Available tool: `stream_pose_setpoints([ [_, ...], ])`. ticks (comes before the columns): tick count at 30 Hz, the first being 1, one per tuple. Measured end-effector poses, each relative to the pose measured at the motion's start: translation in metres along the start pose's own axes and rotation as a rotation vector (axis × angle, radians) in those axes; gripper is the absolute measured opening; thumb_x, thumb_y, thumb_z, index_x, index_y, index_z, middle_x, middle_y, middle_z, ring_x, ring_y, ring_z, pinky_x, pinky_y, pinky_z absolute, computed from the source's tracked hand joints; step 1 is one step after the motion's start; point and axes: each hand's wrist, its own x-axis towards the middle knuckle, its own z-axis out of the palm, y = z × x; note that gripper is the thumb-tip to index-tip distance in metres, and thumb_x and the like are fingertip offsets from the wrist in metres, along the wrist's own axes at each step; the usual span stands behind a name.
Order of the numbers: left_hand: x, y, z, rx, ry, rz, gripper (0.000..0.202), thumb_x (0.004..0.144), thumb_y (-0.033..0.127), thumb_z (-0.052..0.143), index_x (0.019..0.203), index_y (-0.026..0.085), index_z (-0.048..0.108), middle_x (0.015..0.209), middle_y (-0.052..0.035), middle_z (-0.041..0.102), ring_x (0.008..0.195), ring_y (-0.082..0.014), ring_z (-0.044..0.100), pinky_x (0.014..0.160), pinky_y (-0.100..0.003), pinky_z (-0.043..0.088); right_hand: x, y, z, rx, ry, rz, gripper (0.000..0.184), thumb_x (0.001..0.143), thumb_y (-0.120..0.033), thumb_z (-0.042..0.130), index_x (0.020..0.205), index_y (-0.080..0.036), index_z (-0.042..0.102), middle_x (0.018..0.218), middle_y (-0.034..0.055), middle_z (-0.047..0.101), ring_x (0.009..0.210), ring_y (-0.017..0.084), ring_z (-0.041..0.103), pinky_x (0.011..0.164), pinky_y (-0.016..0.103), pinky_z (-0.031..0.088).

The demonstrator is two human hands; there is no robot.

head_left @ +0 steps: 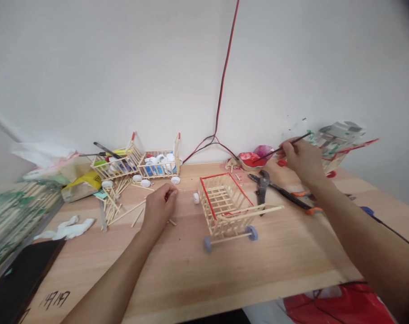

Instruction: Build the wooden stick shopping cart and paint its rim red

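My right hand (295, 155) pinches a thin dark paintbrush (292, 141), whose tip reaches into a small dish of red paint (250, 159) by the wall. Loosely curled, my left hand (160, 204) rests on the table, with nothing visible in its fingers; a short stick end pokes out beside it. Between the hands stands a miniature shopping cart (224, 202) made of thin wooden sticks. Red paint covers most of its top rim, while its handle bars are bare wood. Two grey-blue wheels are at the near end, and a white one shows at the left.
Two stick carts (159, 166) filled with bottle caps stand at the back left, near scattered sticks (115, 198). Pliers (285, 193) lie right of the middle cart. Behind my right hand are a roll of tape (343, 130) and another red-rimmed cart (336, 162). A cable (223, 81) hangs down the wall.
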Motion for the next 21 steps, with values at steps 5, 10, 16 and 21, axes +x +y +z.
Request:
stream_pose_setpoints([
  [5,0.001,0.0,0.001,0.0,0.007,0.003,0.019,0.085,0.031,0.05,0.08,0.019,0.065,0.072,0.0019,0.065,0.067,-0.0144,0.057,0.065,-0.024,0.038,-0.001,0.005,-0.003,-0.06,-0.006,-0.012,0.023,0.088,-0.03,0.046,0.083,-0.018,0.065,0.073,0.0071,0.073,0.074,0.021,0.067,0.07,0.029,0.045],
  [10,0.0,-0.002,0.001,0.007,0.01,0.002,0.02,0.085,0.032,0.051,0.082,0.019,0.065,0.072,0.002,0.066,0.066,-0.0143,0.057,0.065,-0.024,0.038,-0.005,0.006,-0.009,-0.083,0.012,-0.036,0.027,0.09,-0.033,0.043,0.091,-0.018,0.066,0.079,0.0075,0.074,0.082,0.022,0.069,0.076,0.03,0.047],
  [16,0.001,-0.003,0.001,0.012,0.015,0.019,0.02,0.085,0.033,0.05,0.081,0.02,0.065,0.071,0.0021,0.066,0.065,-0.0142,0.058,0.064,-0.025,0.038,-0.022,-0.005,-0.028,-0.133,-0.063,-0.109,0.027,0.085,-0.035,0.047,0.085,-0.018,0.067,0.087,0.0092,0.074,0.069,0.022,0.067,0.066,0.031,0.046],
  [21,0.0,-0.003,0.0,0.002,0.017,0.021,0.019,0.084,0.032,0.05,0.081,0.02,0.065,0.071,0.0022,0.066,0.065,-0.0141,0.058,0.064,-0.024,0.038,-0.033,-0.001,-0.045,-0.156,-0.11,-0.144,0.031,0.086,-0.039,0.044,0.086,-0.02,0.069,0.1,0.0079,0.074,0.08,0.025,0.068,0.07,0.034,0.047],
])
